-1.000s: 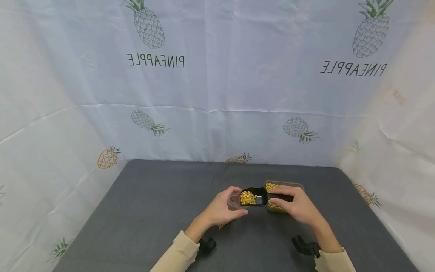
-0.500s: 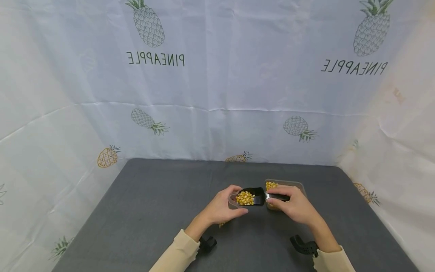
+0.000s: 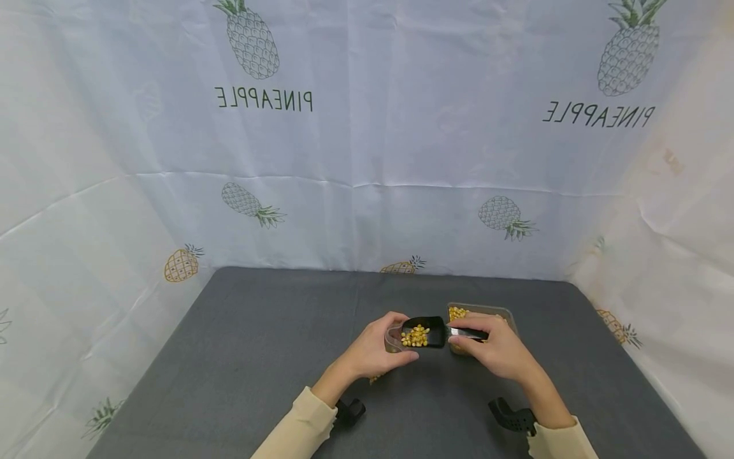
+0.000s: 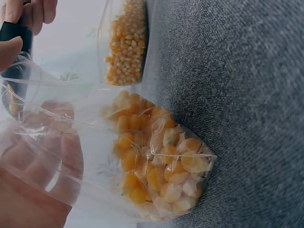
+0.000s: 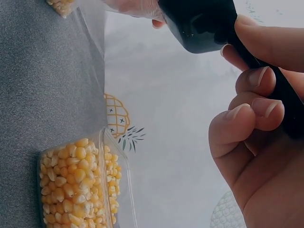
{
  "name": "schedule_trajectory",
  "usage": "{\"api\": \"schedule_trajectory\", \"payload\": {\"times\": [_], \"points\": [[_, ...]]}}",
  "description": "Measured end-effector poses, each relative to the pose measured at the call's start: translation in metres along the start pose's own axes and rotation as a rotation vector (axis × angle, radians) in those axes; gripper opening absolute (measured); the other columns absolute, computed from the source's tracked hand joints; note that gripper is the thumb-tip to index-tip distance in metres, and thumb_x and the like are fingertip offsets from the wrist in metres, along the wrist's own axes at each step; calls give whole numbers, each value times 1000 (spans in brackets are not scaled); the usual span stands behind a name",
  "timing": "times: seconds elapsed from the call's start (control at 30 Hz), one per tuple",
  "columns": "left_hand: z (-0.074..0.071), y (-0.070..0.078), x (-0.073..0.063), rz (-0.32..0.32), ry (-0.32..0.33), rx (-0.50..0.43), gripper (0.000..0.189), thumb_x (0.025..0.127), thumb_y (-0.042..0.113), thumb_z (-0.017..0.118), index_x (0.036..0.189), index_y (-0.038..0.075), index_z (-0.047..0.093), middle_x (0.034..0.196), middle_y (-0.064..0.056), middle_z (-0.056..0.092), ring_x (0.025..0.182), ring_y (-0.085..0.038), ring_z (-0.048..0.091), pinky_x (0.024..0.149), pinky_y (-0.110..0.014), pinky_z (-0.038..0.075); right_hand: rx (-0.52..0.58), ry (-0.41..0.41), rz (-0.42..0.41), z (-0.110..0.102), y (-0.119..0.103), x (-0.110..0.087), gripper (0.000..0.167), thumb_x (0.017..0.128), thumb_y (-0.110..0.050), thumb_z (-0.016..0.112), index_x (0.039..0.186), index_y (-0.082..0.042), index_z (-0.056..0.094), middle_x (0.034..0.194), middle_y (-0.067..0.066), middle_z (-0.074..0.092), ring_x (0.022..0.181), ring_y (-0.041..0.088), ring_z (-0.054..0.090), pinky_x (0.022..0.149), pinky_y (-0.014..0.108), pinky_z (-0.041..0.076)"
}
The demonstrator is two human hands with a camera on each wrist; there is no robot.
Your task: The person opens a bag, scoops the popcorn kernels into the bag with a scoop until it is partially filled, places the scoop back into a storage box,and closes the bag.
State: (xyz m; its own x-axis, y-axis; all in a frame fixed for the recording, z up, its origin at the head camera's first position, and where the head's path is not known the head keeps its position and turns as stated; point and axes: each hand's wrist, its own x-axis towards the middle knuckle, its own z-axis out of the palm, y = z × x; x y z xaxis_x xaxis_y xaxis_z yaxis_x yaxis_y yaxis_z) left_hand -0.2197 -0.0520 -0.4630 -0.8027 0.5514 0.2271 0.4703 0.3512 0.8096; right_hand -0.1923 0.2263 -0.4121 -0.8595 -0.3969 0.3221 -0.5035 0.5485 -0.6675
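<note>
A clear plastic bag hangs upright from my left hand, whose fingers and thumb hold its mouth spread. Several corn kernels fill its lower part, which sits at the table surface. My right hand grips the handle of a black scoop between thumb and fingers. More kernels lie toward the scoop's front lip, which reaches into the bag's mouth. In the left wrist view, the scoop's tip shows through the clear plastic.
Below my right hand stands a clear rectangular container holding corn kernels. Dark grey cloth covers the table. White curtains with pineapple prints surround the table at the back and sides.
The scoop has shifted slightly left, farther into the bag's mouth, and fewer kernels lie in it. My left hand has kept its place, still holding the bag.
</note>
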Motion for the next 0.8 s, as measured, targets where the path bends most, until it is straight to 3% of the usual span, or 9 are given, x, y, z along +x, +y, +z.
{"api": "schedule_trajectory", "payload": {"times": [0.3,0.57,0.67,0.8], "points": [[1,-1,0,3,8,25,64,92,40,75,143,11,50,126,-4,61,104,-9,60,91,-36,53,-1,1,-48,1,-1,0,25,93,-17,76,117,-10,76,109,6,71,86,9,63,64,29,52],[1,-2,1,23,0,-10,59,92,35,76,141,13,50,123,0,62,103,-8,63,88,-30,54,-94,36,-129,2,-6,-1,25,90,-14,79,114,-11,77,109,2,74,101,25,69,76,39,57],[2,-2,1,24,-3,-32,57,92,34,77,140,16,50,124,1,62,104,-7,63,87,-28,55,-79,37,-167,2,-7,-1,24,89,-11,79,113,-10,77,99,-4,72,81,15,65,65,33,54],[2,-3,2,34,-8,-66,56,92,30,78,139,16,50,123,-1,63,104,-7,65,87,-27,55,-50,36,-214,3,-7,0,23,87,-7,79,111,-8,77,86,-12,61,61,2,45,52,24,42]]}}
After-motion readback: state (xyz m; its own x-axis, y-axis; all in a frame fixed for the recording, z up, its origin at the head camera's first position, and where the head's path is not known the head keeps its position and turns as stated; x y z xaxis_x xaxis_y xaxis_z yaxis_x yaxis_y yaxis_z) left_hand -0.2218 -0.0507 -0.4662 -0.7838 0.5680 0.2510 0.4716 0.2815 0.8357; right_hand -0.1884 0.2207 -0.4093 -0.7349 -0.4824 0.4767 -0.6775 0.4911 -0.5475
